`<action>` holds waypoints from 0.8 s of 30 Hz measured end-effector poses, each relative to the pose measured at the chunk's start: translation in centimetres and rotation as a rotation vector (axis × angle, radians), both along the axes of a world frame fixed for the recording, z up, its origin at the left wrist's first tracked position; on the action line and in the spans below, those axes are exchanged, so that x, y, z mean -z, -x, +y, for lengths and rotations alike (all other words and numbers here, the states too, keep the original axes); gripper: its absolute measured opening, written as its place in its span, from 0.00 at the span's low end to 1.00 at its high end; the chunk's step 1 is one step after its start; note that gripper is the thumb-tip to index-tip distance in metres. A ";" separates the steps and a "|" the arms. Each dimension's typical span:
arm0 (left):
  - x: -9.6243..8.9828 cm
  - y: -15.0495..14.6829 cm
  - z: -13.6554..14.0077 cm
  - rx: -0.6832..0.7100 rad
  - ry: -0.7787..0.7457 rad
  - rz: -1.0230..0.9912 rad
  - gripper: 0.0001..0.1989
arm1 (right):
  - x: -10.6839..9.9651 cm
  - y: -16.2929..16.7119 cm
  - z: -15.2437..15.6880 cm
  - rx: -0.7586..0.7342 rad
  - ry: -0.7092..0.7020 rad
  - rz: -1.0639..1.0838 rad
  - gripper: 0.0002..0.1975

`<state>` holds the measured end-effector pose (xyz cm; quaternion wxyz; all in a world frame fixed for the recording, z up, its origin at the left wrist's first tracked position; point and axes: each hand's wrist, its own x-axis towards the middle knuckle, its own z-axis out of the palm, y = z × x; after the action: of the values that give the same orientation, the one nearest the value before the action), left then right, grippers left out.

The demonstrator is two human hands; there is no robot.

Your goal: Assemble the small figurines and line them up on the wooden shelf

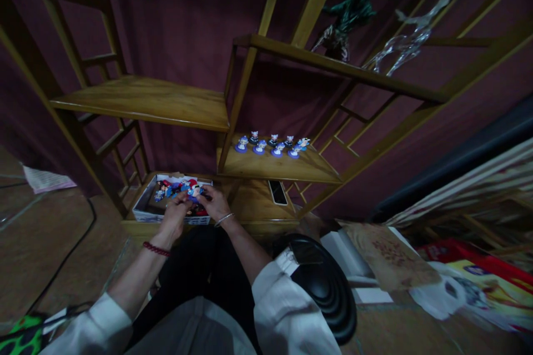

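Over a white patterned box (pixel 144 212) on the low shelf, my left hand (pixel 178 208) and my right hand (pixel 215 202) come together on one small blue-and-white figurine (pixel 195 193). Fingers of both hands are closed on it. Beneath and behind it, several more colourful figurines (pixel 164 189) lie jumbled in the box, some in red and blue; my hands cover part of them. On the raised shelf (pixel 283 169) to the right, several small figurines (pixel 278 149) stand upright in two rough rows, purple-and-white ones in front and darker ones behind.
A phone (pixel 277 192) lies on the low shelf right of the box. Above are a wooden shelf (pixel 145 101), a dark green statue (pixel 347 16) and a clear deer ornament (pixel 410 33). A black round stool (pixel 328 294), cardboard (pixel 387 255) and bags (pixel 441 288) sit on my right.
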<state>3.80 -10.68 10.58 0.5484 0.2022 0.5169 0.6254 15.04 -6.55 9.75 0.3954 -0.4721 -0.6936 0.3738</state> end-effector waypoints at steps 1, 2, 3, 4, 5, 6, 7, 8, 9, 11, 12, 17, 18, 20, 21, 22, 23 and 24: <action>0.0 -0.1 -0.1 0.021 -0.019 0.013 0.14 | 0.0 -0.2 0.0 -0.001 0.007 0.011 0.14; -0.1 -0.2 -0.3 0.044 -0.040 0.031 0.14 | -0.1 -0.4 0.0 -0.004 0.010 0.020 0.14; -0.2 -0.4 -0.4 0.061 -0.061 0.053 0.13 | -0.1 -0.5 0.0 -0.007 0.011 0.028 0.14; -0.4 -0.5 -0.5 0.074 -0.077 0.076 0.13 | -0.1 -0.7 0.0 -0.012 0.013 0.034 0.14; -0.5 -0.7 -0.6 0.082 -0.087 0.097 0.12 | -0.1 -0.9 -0.1 -0.018 0.016 0.037 0.14; -0.7 -0.8 -0.8 0.085 -0.090 0.115 0.12 | -0.1 -1.1 -0.1 -0.022 0.020 0.042 0.14; -0.9 -1.0 -0.9 0.088 -0.087 0.131 0.12 | -0.1 -1.2 -0.1 -0.026 0.026 0.048 0.14; -1.1 -1.1 -1.0 0.092 -0.082 0.144 0.13 | -0.2 -1.4 -0.2 -0.029 0.031 0.058 0.14; -1.3 -1.2 -1.1 0.099 -0.077 0.154 0.14 | -0.3 -1.5 -0.3 -0.034 0.031 0.069 0.14; -1.7 -1.4 -1.3 0.108 -0.068 0.158 0.15 | -0.6 -1.8 -0.5 -0.048 0.024 0.092 0.13; -1.9 -1.6 -1.4 0.107 -0.063 0.146 0.16 | -0.8 -2.0 -0.6 -0.052 0.023 0.102 0.12; -2.4 -2.1 -1.8 0.113 -0.061 -0.044 0.15 | -1.4 -3.0 -0.9 -0.062 0.047 0.136 0.11; -2.4 -2.2 -1.8 0.118 -0.056 -0.091 0.13 | -1.4 -3.2 -0.9 -0.063 0.048 0.139 0.11; -2.4 -2.4 -1.9 0.130 -0.032 -0.181 0.09 | -1.4 -3.5 -0.9 -0.070 0.040 0.147 0.12; -2.3 -2.4 -1.9 0.143 -0.020 -0.221 0.08 | -1.4 -3.7 -0.9 -0.077 0.030 0.153 0.13; -2.3 -2.5 -1.9 0.157 -0.013 -0.252 0.07 | -1.4 -3.9 -0.9 -0.090 0.018 0.156 0.14; -2.3 -2.6 -1.9 0.168 -0.011 -0.272 0.07 | -1.4 -4.1 -0.9 -0.107 0.007 0.151 0.15; -2.3 -2.7 -1.9 0.173 -0.012 -0.284 0.08 | -1.5 -4.3 -1.0 -0.124 -0.003 0.138 0.16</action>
<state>6.52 -12.61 12.84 0.6664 0.1588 0.4114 0.6012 19.31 -7.53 11.23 0.4188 -0.4007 -0.6933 0.4283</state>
